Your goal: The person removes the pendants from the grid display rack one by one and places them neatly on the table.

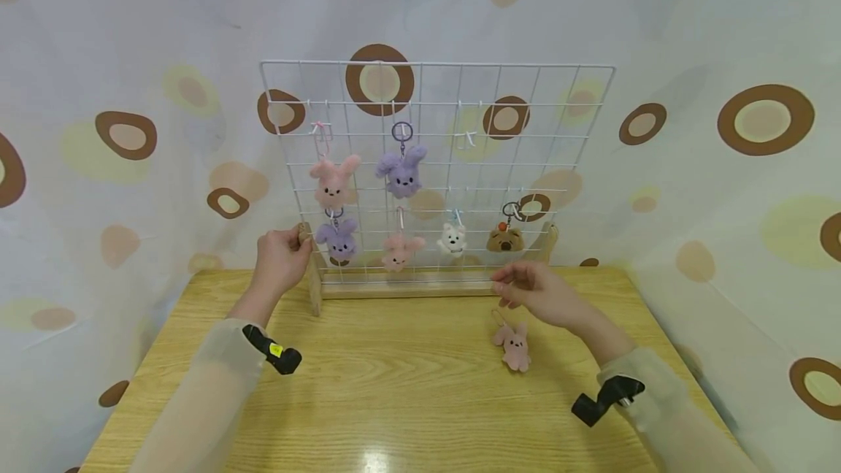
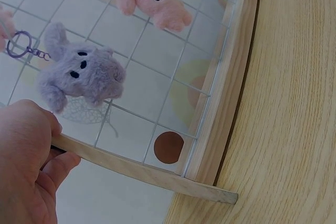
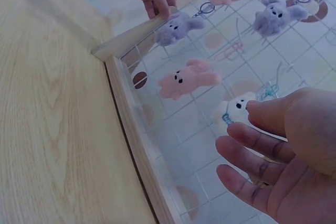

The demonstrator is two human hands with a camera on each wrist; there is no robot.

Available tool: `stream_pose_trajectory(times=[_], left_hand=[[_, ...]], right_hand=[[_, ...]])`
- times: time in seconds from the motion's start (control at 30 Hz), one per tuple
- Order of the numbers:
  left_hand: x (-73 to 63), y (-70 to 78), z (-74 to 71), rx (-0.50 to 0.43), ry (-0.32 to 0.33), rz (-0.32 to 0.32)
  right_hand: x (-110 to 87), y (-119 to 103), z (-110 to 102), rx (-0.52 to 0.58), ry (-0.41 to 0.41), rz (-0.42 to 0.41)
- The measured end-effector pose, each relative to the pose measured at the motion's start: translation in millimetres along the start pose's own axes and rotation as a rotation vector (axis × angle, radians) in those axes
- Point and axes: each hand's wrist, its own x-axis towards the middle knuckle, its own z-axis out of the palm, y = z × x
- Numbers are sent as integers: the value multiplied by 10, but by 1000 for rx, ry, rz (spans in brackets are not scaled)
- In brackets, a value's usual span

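My left hand (image 1: 282, 258) grips the top of the wooden side post (image 2: 142, 174) at the left of a white wire grid rack, thumb and fingers on either side of it. Relaxed and lightly bent, the fingers of my right hand (image 1: 535, 294) hold nothing in front of the rack's lower right, below the brown bear keychain (image 1: 505, 240). Under that hand a pink plush keychain (image 1: 515, 349) lies on the table, its loop towards the rack. A purple bunny keychain (image 2: 86, 72) hangs beside the left hand. In the right wrist view, the right fingers partly cover a white plush keychain (image 3: 236, 106).
On the grid's hooks also hang a pink bunny (image 1: 333, 182) and a purple bunny (image 1: 403, 172) above, and a pink plush (image 1: 399, 250) below. A white hook (image 1: 466, 139) at the upper right carries nothing. The rack's wooden base bar (image 1: 407, 288) crosses the table (image 1: 368, 400).
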Motion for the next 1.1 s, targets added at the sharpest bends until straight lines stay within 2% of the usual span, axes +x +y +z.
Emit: stream_pose_trajectory(times=[0.2,0.6,0.9,1.1], left_hand=[[14,-18,17,36,23,8],[10,-18,13,26,18,3],[0,-11,9,18,14,-3],[14,-15,11,14,10,-8]], right_hand=[[53,-86,-39,7,6,-22],[114,-252,-91,56,-3,-17],[194,-355,-131,27,5,-61],[248,-456,-156,28,9,-56]])
